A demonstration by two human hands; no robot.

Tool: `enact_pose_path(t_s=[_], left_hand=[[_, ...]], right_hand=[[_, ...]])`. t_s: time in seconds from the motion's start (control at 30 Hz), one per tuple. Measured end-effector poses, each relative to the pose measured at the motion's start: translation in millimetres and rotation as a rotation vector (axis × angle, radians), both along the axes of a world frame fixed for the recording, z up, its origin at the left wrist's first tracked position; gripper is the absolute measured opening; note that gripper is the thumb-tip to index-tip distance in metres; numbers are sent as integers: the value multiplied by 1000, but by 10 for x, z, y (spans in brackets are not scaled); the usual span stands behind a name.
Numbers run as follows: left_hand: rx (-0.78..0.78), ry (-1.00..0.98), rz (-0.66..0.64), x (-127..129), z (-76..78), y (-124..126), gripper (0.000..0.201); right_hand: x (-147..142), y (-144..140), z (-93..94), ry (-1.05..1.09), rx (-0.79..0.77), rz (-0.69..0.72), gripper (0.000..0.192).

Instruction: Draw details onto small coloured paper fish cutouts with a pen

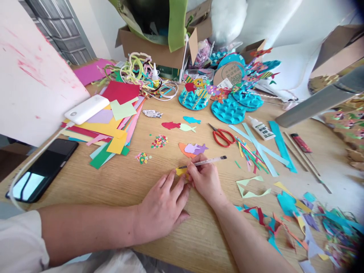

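Paper scraps litter the wooden desk (113, 182). Left hand (162, 206) pins a yellow paper piece (181, 171) flat; right hand (206, 180) grips a pen (204, 162), apparently drawing. If the pinning fingers loosen, the piece could slide and the line smear.

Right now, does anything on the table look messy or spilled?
Yes. Paper scraps lie scattered at the table's right corner, some at the edge. Small confetti piles sit loose mid-table. The scissors lie open.
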State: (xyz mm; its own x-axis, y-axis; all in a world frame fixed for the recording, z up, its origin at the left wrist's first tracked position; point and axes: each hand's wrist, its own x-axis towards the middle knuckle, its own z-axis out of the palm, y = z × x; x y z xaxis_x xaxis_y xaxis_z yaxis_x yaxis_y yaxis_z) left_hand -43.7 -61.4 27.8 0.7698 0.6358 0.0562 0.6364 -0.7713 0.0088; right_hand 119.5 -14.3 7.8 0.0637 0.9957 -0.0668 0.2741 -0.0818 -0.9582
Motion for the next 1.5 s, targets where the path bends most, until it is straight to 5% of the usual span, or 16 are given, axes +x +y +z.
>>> enact_pose_path(t_s=[1.5], left_hand=[[-18,9,5,10,23,5,62]], right_hand=[[-2,2,32,-22,1,-11,13]])
